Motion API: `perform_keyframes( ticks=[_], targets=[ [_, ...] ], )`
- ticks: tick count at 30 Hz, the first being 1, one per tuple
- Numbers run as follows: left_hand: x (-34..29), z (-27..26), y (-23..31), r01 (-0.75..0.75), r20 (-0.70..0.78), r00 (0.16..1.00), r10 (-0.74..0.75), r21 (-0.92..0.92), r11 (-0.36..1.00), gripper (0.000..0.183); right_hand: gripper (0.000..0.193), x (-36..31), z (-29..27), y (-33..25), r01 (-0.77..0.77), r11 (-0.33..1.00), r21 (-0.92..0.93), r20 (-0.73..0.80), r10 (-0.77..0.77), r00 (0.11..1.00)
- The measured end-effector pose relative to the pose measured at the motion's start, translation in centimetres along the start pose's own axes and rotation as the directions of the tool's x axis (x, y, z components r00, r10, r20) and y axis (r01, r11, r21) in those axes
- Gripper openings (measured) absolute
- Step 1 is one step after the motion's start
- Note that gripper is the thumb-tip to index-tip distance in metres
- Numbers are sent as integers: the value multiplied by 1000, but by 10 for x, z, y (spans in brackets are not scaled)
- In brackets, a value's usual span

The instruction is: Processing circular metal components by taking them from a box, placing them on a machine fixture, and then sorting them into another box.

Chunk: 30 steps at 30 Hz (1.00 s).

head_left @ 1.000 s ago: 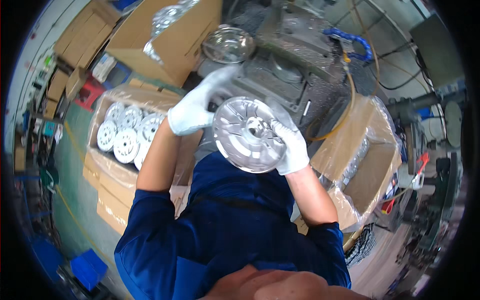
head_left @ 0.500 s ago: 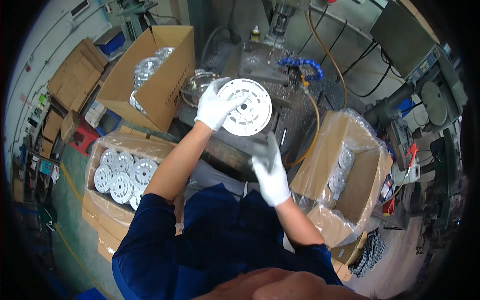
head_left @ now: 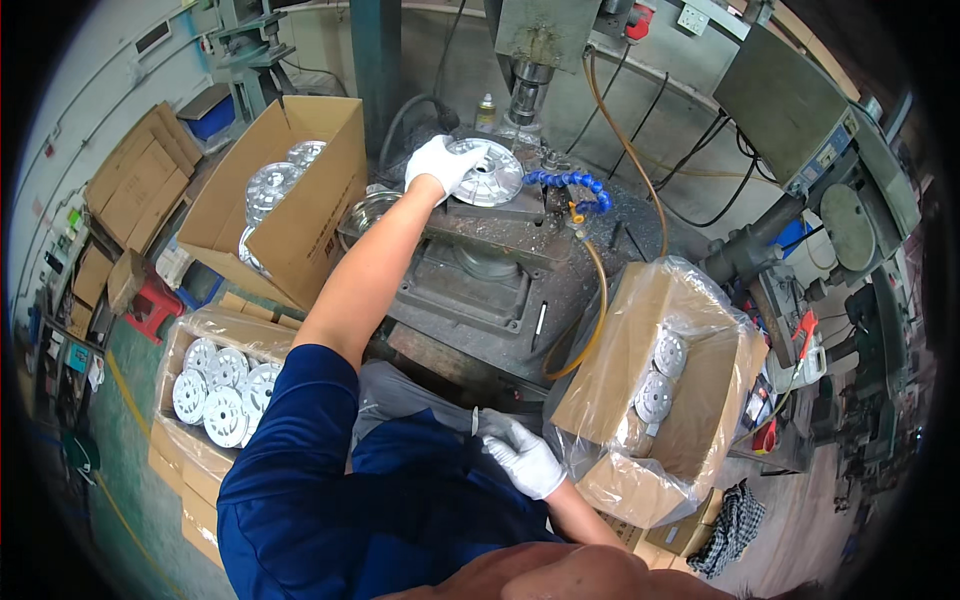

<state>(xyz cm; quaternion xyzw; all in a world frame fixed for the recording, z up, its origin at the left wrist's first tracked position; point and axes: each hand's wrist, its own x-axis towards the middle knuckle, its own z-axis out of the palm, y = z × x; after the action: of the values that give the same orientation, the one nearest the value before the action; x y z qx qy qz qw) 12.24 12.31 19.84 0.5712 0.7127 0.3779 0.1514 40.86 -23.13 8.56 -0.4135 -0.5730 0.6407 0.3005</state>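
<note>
My left hand (head_left: 438, 164), in a white glove, reaches out to the machine table and grips the left rim of a round slotted metal disc (head_left: 490, 178). The disc lies flat, or nearly so, on the fixture plate (head_left: 490, 232) below the drill press spindle (head_left: 528, 92). My right hand (head_left: 525, 458), also gloved, is low by my lap with nothing seen in it; its fingers are loosely stretched out. Beside the disc curves a blue jointed coolant hose (head_left: 580, 184). A shiny metal ring (head_left: 368, 212) rests left of the fixture.
Boxes surround the machine: a cardboard box (head_left: 335, 215) of shiny discs at the left, a lined box (head_left: 170, 385) of pale discs nearer me, and a plastic-lined box (head_left: 590, 350) with several discs at the right. A yellow hose (head_left: 600, 285) hangs across the table. A spray can (head_left: 486, 114) stands behind.
My left hand has carried the disc away from me onto the fixture. My right hand has dropped from beside the disc to my lap. The view has tilted up.
</note>
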Motion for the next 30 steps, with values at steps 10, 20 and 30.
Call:
perform_keyframes(
  ticks=[10,20,30],
  targets=[
    [-2,-10,15,108,142,977,-157,305,946,94,47,8,-6,-6,92,981,-170,20,-90,996],
    [4,-15,23,136,180,963,-199,311,941,93,44,1,-6,0,43,962,-270,25,-38,999],
    [13,-6,5,123,203,961,-185,286,950,93,41,-11,-7,-4,11,952,-305,-7,-14,1000]
  ],
)
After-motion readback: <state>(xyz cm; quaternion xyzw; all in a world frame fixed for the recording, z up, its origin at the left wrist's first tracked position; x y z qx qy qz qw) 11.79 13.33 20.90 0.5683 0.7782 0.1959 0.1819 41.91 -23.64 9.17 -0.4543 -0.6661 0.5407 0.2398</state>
